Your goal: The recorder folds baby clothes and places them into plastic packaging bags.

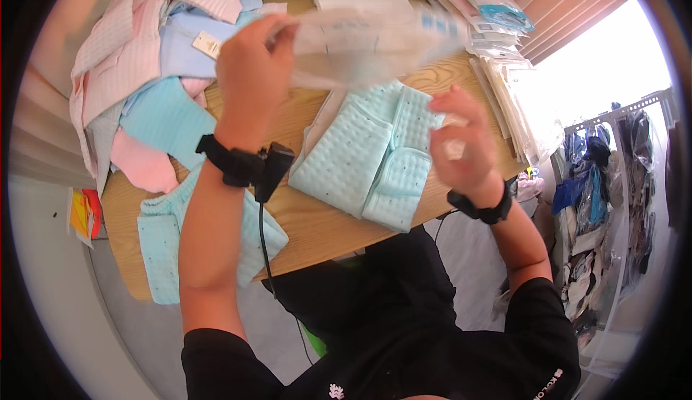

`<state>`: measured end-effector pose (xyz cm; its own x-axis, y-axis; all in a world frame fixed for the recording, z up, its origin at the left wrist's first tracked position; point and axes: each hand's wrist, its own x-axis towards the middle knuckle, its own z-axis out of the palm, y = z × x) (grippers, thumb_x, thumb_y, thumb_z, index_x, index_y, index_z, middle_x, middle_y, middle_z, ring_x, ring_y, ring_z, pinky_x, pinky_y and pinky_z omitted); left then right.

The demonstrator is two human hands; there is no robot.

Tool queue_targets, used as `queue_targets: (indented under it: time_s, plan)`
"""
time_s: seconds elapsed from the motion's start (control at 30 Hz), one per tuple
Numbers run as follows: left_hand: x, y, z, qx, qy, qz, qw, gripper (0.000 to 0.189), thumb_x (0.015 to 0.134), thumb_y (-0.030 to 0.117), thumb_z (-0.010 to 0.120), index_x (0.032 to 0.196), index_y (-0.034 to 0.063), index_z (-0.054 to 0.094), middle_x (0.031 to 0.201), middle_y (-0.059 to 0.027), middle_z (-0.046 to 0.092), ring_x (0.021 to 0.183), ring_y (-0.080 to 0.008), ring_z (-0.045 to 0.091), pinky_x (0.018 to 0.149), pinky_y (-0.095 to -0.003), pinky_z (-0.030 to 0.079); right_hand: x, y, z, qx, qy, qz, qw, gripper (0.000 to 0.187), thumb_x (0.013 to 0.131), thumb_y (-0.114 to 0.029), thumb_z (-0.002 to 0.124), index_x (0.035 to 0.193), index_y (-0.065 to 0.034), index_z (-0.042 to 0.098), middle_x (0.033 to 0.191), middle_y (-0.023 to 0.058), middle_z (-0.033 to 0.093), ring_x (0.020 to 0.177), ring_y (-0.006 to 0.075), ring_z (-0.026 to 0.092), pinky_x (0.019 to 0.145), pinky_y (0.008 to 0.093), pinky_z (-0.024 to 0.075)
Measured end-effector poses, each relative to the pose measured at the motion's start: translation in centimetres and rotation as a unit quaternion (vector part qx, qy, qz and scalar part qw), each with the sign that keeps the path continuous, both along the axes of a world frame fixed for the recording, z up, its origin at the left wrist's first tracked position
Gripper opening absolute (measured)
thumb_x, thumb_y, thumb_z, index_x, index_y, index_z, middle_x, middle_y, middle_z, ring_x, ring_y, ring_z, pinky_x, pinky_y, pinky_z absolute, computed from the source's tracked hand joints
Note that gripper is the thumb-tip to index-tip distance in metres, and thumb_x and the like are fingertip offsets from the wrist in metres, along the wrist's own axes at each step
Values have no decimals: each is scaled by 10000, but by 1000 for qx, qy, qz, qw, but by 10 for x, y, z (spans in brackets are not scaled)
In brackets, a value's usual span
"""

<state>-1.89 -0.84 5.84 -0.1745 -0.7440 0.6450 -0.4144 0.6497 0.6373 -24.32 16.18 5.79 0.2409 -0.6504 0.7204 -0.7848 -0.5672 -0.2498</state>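
My left hand (254, 70) grips one end of a clear plastic bag (351, 48) with blurred blue print, raised over the table. Below the bag lies a folded mint-green quilted garment (351, 157) with small dark specks, partly covered by the bag at its top. To the right of that garment hovers my right hand (467, 135), blurred, its fingers bent. Something small and white shows among those fingers; whether they hold it is unclear. Mint-green quilted pants (159, 254) with a gathered waist lie partly under my left forearm, hanging over the table's front edge.
Pink, blue and grey garments (119, 54) are heaped at the left, one with a paper tag (206, 45). Plastic bags (497, 16) are stacked at the back right, above more flat bags (519, 102). Bagged clothes hang on a rack (616, 119) beyond the wooden table (303, 238).
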Motion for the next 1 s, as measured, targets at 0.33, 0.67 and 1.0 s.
queue_targets:
  time_s: [0.33,0.67,1.0]
  plan:
    - [10,-12,0,-118,56,56,990,229,823,30,583,1012,90,696,865,-93,674,709,-262,632,641,-335,496,9,-85,20,406,181,126,887,758,696,64,668,1381,-108,395,1428,116,410,1409,330,249,1159,441,212]
    - [14,-23,-10,-169,11,83,982,140,835,103,645,949,71,718,876,-77,674,753,-252,638,702,-319,502,8,-126,19,477,402,116,773,758,639,-255,804,1303,-64,493,1166,125,539,1186,345,438,984,468,365]
    - [8,-9,-15,-54,-87,86,991,161,767,111,677,920,121,726,830,-40,607,737,-253,617,643,-351,499,-61,-61,39,536,243,-16,808,460,764,-271,721,1074,43,589,1034,201,620,935,357,600,824,401,483]
